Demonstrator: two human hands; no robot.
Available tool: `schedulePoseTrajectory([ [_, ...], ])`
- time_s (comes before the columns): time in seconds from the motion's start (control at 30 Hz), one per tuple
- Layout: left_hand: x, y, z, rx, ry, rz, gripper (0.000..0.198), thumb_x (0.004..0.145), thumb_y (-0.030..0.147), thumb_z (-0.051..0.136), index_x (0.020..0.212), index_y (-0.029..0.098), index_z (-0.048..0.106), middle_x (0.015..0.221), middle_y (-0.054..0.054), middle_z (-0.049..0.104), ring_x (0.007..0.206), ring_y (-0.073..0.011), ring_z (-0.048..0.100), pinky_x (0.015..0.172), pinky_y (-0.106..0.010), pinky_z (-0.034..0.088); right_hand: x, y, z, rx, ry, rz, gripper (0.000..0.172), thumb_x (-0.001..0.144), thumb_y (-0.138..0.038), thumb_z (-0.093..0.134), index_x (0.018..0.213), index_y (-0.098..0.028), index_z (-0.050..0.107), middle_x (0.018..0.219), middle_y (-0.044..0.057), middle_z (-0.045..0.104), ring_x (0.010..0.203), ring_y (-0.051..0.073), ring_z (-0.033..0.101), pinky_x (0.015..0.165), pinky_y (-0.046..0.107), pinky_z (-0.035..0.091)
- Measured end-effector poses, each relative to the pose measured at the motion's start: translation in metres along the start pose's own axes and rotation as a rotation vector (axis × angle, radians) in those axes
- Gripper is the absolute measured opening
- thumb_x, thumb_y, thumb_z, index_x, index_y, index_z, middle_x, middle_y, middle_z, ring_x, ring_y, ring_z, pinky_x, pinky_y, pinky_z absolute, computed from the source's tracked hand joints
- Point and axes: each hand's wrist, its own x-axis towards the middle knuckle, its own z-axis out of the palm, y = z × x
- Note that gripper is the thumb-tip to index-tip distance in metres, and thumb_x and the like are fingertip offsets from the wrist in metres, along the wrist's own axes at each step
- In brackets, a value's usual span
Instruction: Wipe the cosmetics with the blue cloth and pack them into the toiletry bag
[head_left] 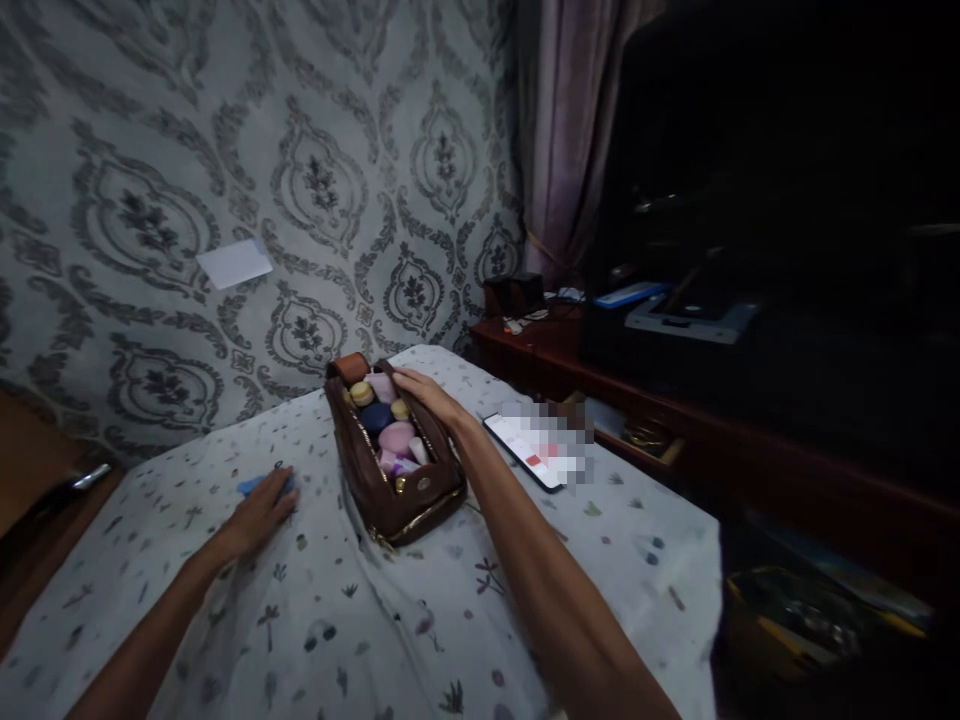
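A brown bag (367,500) lies unzipped on the patterned white sheet (360,640). Inside it show a pink item (396,438), a dark blue one (376,418) and several small yellowish ones. My right hand (429,392) touches the bag's far right edge, its fingers stretched out over the rim. To the left of the bag, my left hand (259,515) rests low over a small blue item (251,485), partly covering it. The fingers of that hand are apart, and whether they grip the blue item is unclear.
Right of the bag lies a lit phone (525,450), partly blurred out. Beyond it stand a dark red desk (555,350) with an open drawer (634,432) and a large dark screen. Patterned wallpaper with a white switch plate (234,264) is behind. Brown furniture borders the left edge.
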Motion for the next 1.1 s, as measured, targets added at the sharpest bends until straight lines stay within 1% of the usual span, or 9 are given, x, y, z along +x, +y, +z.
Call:
schedulePoseTrajectory([
  [0.07, 0.000, -0.004, 0.001, -0.020, -0.042, -0.042, 0.072, 0.070, 0.074, 0.049, 0.115, 0.021, 0.066, 0.134, -0.014, 0.066, 0.129, -0.0369, 0.056, 0.109, -0.046, 0.044, 0.001, 0.002, -0.001, 0.010, -0.007, -0.006, 0.050, 0.079, -0.052, 0.070, 0.119, -0.022, 0.072, 0.134, 0.004, 0.067, 0.133, 0.027, 0.053, 0.120, 0.042, 0.029],
  [0.17, 0.010, 0.004, -0.016, -0.089, -0.035, -0.093, 0.055, 0.068, 0.067, 0.059, 0.102, 0.025, 0.072, 0.124, -0.012, 0.072, 0.119, -0.0365, 0.063, 0.104, -0.048, 0.046, -0.001, 0.002, -0.002, 0.012, -0.011, -0.013, 0.052, 0.080, -0.052, 0.069, 0.121, -0.021, 0.071, 0.135, 0.005, 0.066, 0.132, 0.028, 0.054, 0.120, 0.044, 0.029],
  [0.27, 0.037, 0.026, -0.034, -0.163, 0.046, -0.097, 0.036, 0.067, 0.059, 0.066, 0.079, 0.026, 0.072, 0.097, -0.012, 0.077, 0.109, -0.0396, 0.065, 0.099, -0.052, 0.046, -0.003, 0.001, -0.002, 0.001, -0.005, -0.011, 0.052, 0.081, -0.052, 0.068, 0.122, -0.022, 0.071, 0.136, 0.006, 0.066, 0.132, 0.028, 0.054, 0.120, 0.046, 0.029],
  [0.33, 0.065, 0.045, -0.036, -0.264, 0.090, -0.078, 0.037, 0.069, 0.060, 0.065, 0.076, 0.025, 0.071, 0.090, -0.012, 0.076, 0.105, -0.0367, 0.067, 0.095, -0.048, 0.048, -0.003, 0.000, -0.002, -0.009, 0.000, -0.012, 0.051, 0.081, -0.053, 0.068, 0.121, -0.023, 0.071, 0.134, 0.005, 0.067, 0.132, 0.029, 0.054, 0.120, 0.047, 0.029],
  [0.5, 0.141, 0.092, -0.017, -0.591, 0.131, -0.137, 0.060, 0.076, 0.075, 0.049, 0.085, 0.018, 0.067, 0.089, -0.012, 0.075, 0.094, -0.0299, 0.070, 0.077, -0.042, 0.055, -0.003, -0.001, -0.001, -0.029, 0.007, -0.018, 0.051, 0.080, -0.054, 0.068, 0.121, -0.023, 0.072, 0.131, 0.005, 0.068, 0.129, 0.029, 0.057, 0.118, 0.047, 0.033],
  [0.7, 0.195, 0.125, -0.001, -0.903, -0.056, -0.232, 0.061, 0.079, 0.076, 0.048, 0.080, 0.018, 0.066, 0.073, -0.013, 0.072, 0.074, -0.0288, 0.071, 0.068, -0.043, 0.057, -0.003, 0.001, -0.002, -0.059, 0.033, -0.008, 0.052, 0.081, -0.054, 0.068, 0.124, -0.025, 0.071, 0.135, 0.003, 0.066, 0.132, 0.028, 0.054, 0.118, 0.044, 0.033],
  [0.9, 0.215, 0.135, -0.006, -1.005, -0.019, -0.263, 0.022, 0.077, 0.035, 0.070, 0.086, 0.016, 0.066, 0.064, -0.008, 0.068, 0.061, -0.0254, 0.067, 0.062, -0.041, 0.058, -0.005, 0.000, -0.002, -0.061, 0.039, 0.006, 0.052, 0.082, -0.053, 0.067, 0.125, -0.024, 0.070, 0.133, 0.003, 0.067, 0.131, 0.028, 0.054, 0.116, 0.045, 0.036],
  [1.0, 0.208, 0.137, -0.007, -1.056, 0.082, -0.169, 0.038, 0.072, 0.020, 0.069, 0.110, 0.018, 0.062, 0.087, -0.005, 0.074, 0.074, -0.0204, 0.070, 0.070, -0.033, 0.058, -0.006, 0.000, -0.002, -0.053, 0.044, 0.003, 0.050, 0.081, -0.053, 0.068, 0.123, -0.026, 0.071, 0.132, 0.002, 0.068, 0.131, 0.029, 0.054, 0.116, 0.046, 0.037],
  [1.1, 0.194, 0.140, -0.008, -1.069, 0.157, -0.054, 0.062, 0.068, 0.017, 0.069, 0.127, 0.026, 0.053, 0.107, -0.002, 0.072, 0.082, -0.0152, 0.069, 0.072, -0.025, 0.056, -0.006, 0.000, -0.002, -0.046, 0.042, 0.001, 0.049, 0.081, -0.052, 0.069, 0.122, -0.026, 0.072, 0.134, 0.004, 0.067, 0.130, 0.030, 0.056, 0.116, 0.046, 0.038],
])
